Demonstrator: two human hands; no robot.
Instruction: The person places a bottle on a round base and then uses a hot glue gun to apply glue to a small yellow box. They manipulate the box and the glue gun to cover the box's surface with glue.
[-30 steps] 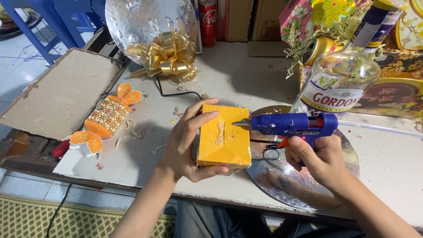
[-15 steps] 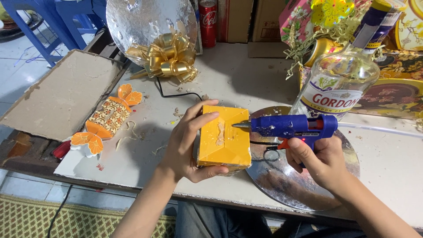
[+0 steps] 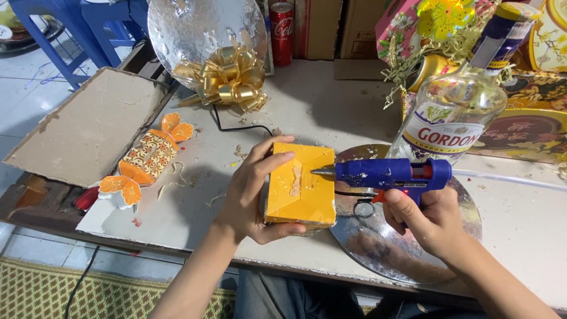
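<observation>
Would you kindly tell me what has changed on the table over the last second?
Almost nothing has visibly changed. The right hand still keeps the blue glue gun with its nozzle at the yellow box, and the left hand still clasps that box. The clear bottle, gold bow and silver disc stayed put.

- gold bow (image 3: 227, 80) against a round silver board (image 3: 201, 26) at the table's far side;
- red can (image 3: 282, 32) upright beside cardboard boxes (image 3: 339, 29);
- clear bottle (image 3: 458, 112) with a blue cap, near the right;
- pink gift box (image 3: 407, 26) with a yellow flower (image 3: 443, 15) and straw shreds behind the bottle;
- candy-shaped orange box (image 3: 146, 160) lying on the left, next to a brown board (image 3: 82, 127);
- black cable (image 3: 236, 126) running from the bow;
- blue stool (image 3: 65, 29) on the floor; patterned mat (image 3: 41, 292) below the table (image 3: 331, 109).
</observation>
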